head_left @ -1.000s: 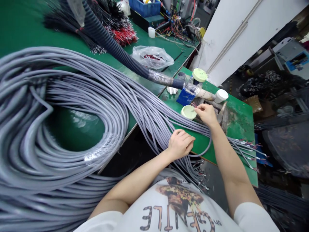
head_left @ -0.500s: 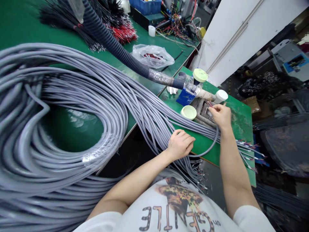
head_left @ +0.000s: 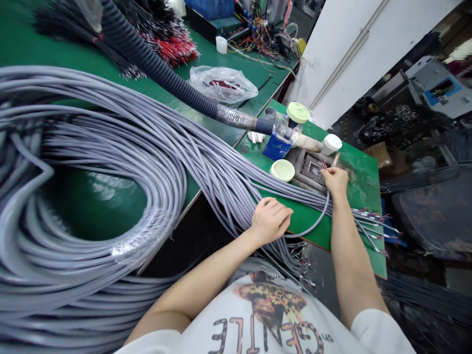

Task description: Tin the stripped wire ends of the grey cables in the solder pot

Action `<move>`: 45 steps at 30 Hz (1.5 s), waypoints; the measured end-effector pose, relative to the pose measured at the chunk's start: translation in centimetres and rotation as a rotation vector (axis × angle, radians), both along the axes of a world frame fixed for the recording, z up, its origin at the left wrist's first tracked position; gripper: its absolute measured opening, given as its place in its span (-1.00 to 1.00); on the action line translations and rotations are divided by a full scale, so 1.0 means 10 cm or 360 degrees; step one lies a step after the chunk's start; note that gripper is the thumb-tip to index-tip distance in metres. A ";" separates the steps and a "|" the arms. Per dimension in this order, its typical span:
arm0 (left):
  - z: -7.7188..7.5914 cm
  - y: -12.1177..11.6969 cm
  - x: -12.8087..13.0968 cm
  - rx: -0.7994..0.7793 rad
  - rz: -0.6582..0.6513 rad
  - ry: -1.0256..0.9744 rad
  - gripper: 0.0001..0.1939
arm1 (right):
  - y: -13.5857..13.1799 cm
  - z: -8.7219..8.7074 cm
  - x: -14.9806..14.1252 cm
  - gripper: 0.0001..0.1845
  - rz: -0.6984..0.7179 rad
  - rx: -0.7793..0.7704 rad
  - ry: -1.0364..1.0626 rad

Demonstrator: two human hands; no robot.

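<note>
My left hand (head_left: pixel 271 221) lies curled over a thick bundle of grey cables (head_left: pixel 221 172), which runs out of a large loose coil (head_left: pixel 110 162). My right hand (head_left: pixel 335 180) pinches thin coloured wires at the end of one grey cable (head_left: pixel 317 219). Those wires reach toward a small metal fixture (head_left: pixel 312 169) set in the green bench top (head_left: pixel 361 196). A pale green round lid (head_left: pixel 282 170) sits just left of the fixture. A white cap (head_left: pixel 331 144) stands above it, at the end of a pipe fitting (head_left: pixel 308 142).
Black corrugated hose (head_left: pixel 158 69) with a foil-wrapped end (head_left: pixel 236 118) crosses the bench above a blue block (head_left: pixel 277 146). Behind lie a plastic bag (head_left: pixel 223 83), black and red wire bundles (head_left: pixel 165 46) and tangled wiring (head_left: pixel 263 42). Stripped cable ends (head_left: pixel 372 226) overhang the right edge.
My right hand has moved rightward from the pale green lid to the metal fixture, bringing the cable end with it. My left hand stays on the bundle. The whole view has shifted slightly.
</note>
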State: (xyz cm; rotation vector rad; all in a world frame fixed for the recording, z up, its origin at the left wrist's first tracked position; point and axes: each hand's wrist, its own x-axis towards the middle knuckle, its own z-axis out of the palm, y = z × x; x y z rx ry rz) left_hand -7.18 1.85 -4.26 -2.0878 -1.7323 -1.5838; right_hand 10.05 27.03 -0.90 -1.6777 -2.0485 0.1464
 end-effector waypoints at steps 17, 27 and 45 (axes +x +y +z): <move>-0.01 0.01 0.01 -0.0012 0.0011 0.0000 -0.86 | -0.06 0.05 -0.05 -0.77 0.0045 -0.0083 0.0229; 0.13 0.00 0.04 -0.0197 -0.0156 -0.1061 -0.87 | -1.37 0.63 -0.14 -0.74 0.0484 -0.0778 0.1458; 0.64 0.07 0.49 -0.0798 -0.1122 -0.3102 -0.65 | -2.26 0.73 -0.06 -0.69 0.0819 -0.0694 0.1291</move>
